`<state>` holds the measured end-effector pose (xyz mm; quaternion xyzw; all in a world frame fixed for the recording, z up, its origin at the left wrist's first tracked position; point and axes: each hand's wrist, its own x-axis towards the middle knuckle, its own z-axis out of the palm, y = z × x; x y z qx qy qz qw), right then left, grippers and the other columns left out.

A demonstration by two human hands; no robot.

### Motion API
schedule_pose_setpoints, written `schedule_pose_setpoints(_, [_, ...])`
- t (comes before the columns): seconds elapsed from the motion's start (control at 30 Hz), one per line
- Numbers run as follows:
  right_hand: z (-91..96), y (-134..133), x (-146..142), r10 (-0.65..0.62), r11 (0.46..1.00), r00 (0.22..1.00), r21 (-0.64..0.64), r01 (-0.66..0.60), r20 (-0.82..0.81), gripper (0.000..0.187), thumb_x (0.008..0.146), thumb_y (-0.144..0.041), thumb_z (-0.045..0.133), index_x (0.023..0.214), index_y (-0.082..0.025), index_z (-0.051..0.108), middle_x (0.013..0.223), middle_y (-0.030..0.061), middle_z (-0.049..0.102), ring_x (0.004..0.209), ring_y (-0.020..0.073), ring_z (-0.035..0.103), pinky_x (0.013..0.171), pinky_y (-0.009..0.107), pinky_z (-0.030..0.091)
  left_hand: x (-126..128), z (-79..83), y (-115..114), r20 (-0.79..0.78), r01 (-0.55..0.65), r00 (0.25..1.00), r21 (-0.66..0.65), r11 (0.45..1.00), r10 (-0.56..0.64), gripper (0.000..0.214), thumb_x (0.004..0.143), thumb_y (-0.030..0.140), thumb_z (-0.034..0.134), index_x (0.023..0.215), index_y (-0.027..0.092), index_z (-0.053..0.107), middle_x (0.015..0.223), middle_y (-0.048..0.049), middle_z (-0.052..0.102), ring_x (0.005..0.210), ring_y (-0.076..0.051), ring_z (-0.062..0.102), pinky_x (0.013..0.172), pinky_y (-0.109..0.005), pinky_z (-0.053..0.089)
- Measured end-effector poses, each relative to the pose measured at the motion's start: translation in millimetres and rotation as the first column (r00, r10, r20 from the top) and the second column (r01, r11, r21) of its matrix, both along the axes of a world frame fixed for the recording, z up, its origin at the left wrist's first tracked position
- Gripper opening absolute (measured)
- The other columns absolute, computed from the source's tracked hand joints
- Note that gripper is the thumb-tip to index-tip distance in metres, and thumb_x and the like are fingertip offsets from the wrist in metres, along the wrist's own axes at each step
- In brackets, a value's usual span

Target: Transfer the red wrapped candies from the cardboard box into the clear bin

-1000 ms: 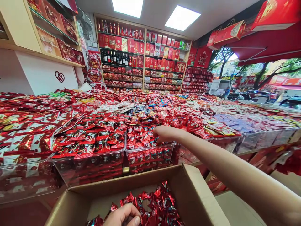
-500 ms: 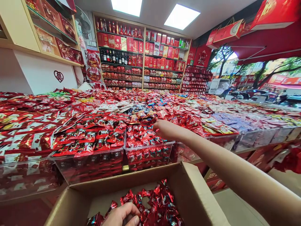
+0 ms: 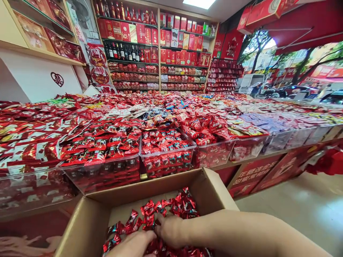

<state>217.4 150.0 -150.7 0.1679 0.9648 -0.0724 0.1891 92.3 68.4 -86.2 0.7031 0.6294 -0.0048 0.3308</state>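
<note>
Both hands are inside an open cardboard box [image 3: 72,217] that holds loose red-wrapped candies [image 3: 184,203]. My left hand [image 3: 134,244] is at the bottom of the view, its fingers curled over the candies. What lies under those fingers is hidden. My right hand [image 3: 173,228] comes in from the right across the box's side and touches the candy pile just beside the left one. Its fingertips are sunk among the wrappers, so their grip does not show. Behind the box stands a clear bin [image 3: 167,160] filled with similar small red candies.
Left of that bin is a clear bin of black-and-red packets [image 3: 107,146]. Red packets [image 3: 209,128] are heaped to its right. More filled bins line the display. Shelves of bottles and gift boxes [image 3: 139,34] stand behind; tiled floor [image 3: 284,203] shows at right.
My right hand has come down from the clear candy bin into the cardboard box beside my left hand. The view has shifted and tilted downward.
</note>
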Motion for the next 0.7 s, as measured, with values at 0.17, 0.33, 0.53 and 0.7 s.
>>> schedule_pose_setpoints(0.17, [14.3,7,6,0.036,0.999,0.998,-0.038,-0.034,0.049,0.021,0.069,-0.015,0.052,0.085,-0.015,0.065,0.094,0.0124,0.063,0.076,0.0243,0.063,0.054,0.033,0.053,-10,14.5,1,0.034,-0.085,0.996,0.058,0.995,0.083,0.039,0.068,0.024,0.051,0.107,0.025,0.059,0.109,-0.0077,0.064,0.1,-0.026,0.056,0.086,-0.036,0.039])
schedule_pose_setpoints(0.33, [18.9,3,8,0.097,0.994,0.995,-0.049,-0.096,0.018,0.043,0.066,-0.027,0.059,0.108,-0.016,0.055,0.11,0.0155,0.056,0.079,0.0257,0.062,0.057,0.034,0.051,-17,15.9,8,0.012,-0.139,0.99,0.145,0.98,0.138,0.039,0.07,0.022,0.048,0.108,0.018,0.058,0.107,-0.0107,0.064,0.101,-0.026,0.056,0.086,-0.035,0.039])
schedule_pose_setpoints(0.53, [23.6,3,4,0.07,0.994,0.998,-0.082,-0.07,-0.004,0.017,0.067,-0.009,0.054,0.078,-0.017,0.065,0.074,0.006,0.067,0.066,0.0201,0.062,0.056,0.029,0.048,-18,25.8,12,0.047,-0.159,0.987,0.207,0.965,0.152,0.036,0.071,0.018,0.047,0.105,0.021,0.06,0.108,-0.0056,0.065,0.101,-0.021,0.056,0.086,-0.031,0.04])
schedule_pose_setpoints(0.7, [31.6,14,6,-0.051,0.992,0.995,-0.123,0.039,-0.091,0.023,0.078,-0.026,0.047,0.093,-0.016,0.062,0.085,0.0071,0.067,0.074,0.0179,0.06,0.061,0.025,0.045,-18,33.1,15,0.08,-0.234,0.972,0.265,0.935,0.22,0.034,0.076,0.018,0.038,0.102,0.02,0.06,0.107,-0.0057,0.065,0.1,-0.02,0.057,0.088,-0.03,0.038])
